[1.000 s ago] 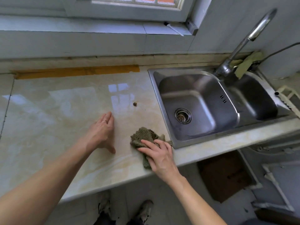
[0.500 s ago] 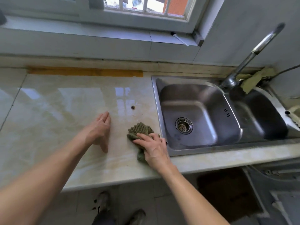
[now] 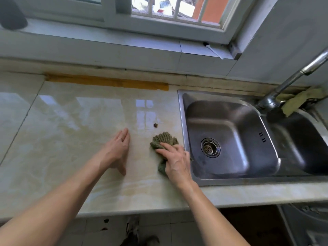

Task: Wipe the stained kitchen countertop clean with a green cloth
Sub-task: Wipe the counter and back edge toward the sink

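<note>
Though by sink rim [image 3: 181, 121], right hand [image 3: 174, 161] flat on green cloth [image 3: 162, 139]; left hand [image 3: 116, 153] flat

You have no text, label, brand, number or sign that can be read anywhere in your view: nothing legible on the bench [image 3: 71, 139], on the green cloth [image 3: 162, 138] at centre frame, or on the steel sink [image 3: 221, 121] at the right.
</note>
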Action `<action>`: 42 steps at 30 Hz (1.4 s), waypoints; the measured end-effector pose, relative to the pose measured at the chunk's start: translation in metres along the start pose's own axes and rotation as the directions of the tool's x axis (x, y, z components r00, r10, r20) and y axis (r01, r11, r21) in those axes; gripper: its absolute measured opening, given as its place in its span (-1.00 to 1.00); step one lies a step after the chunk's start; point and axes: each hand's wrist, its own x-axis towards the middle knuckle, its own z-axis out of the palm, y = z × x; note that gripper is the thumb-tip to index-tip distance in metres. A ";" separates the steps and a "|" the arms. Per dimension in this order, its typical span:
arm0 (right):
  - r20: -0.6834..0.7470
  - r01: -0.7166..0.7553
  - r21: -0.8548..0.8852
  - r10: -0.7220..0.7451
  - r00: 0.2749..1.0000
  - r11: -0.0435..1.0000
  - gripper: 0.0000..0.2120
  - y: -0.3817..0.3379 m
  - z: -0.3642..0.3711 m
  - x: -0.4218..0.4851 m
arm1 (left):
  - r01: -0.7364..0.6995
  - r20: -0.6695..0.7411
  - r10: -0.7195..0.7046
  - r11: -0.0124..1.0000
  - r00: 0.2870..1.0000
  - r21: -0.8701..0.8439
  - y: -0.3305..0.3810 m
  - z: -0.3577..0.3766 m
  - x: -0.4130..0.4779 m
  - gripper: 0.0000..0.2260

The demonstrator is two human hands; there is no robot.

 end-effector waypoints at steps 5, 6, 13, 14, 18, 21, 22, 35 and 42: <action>-0.086 -0.164 0.125 0.176 0.981 0.978 -0.53 -0.025 -0.005 0.023 | 0.027 -0.049 -0.027 1.000 0.998 -0.005 0.005 -0.002 0.001 0.29; -0.083 -0.122 0.128 0.133 0.988 0.984 -0.53 -0.034 -0.001 0.018 | 0.037 -0.056 -0.038 0.999 0.998 -0.008 0.006 -0.002 0.001 0.28; 0.004 -0.006 0.002 0.006 1.000 1.000 -0.52 -0.030 0.010 0.033 | 0.042 -0.090 -0.050 0.995 0.995 -0.090 0.009 -0.015 0.003 0.04; -0.012 -0.066 0.022 0.066 0.998 0.998 -0.54 -0.030 0.006 0.042 | 0.036 -0.113 -0.048 0.994 0.992 -0.106 0.008 -0.019 0.005 0.00; -0.058 -0.049 0.074 0.053 0.997 0.996 -0.57 -0.061 0.004 0.057 | 0.047 -0.134 -0.068 0.987 0.989 -0.151 0.001 -0.030 0.019 0.01; 0.092 0.064 0.026 -0.066 0.994 0.998 -0.51 -0.089 0.023 0.063 | 0.040 -0.150 -0.066 0.984 0.987 -0.172 -0.007 -0.032 0.030 -0.07; 0.121 0.065 0.000 -0.065 0.991 0.998 -0.51 -0.092 0.027 0.068 | 0.044 -0.155 -0.073 0.983 0.985 -0.180 -0.010 -0.033 0.032 -0.09; 0.009 -0.234 -0.084 0.235 0.972 0.969 -0.44 -0.069 0.019 0.101 | 0.099 -0.083 -0.111 0.986 0.990 -0.135 -0.021 -0.042 0.049 0.20; 0.207 -0.027 -0.146 0.057 0.977 0.989 -0.41 -0.084 0.022 0.159 | 0.135 -0.040 -0.138 0.988 0.990 -0.081 -0.016 -0.042 0.055 0.19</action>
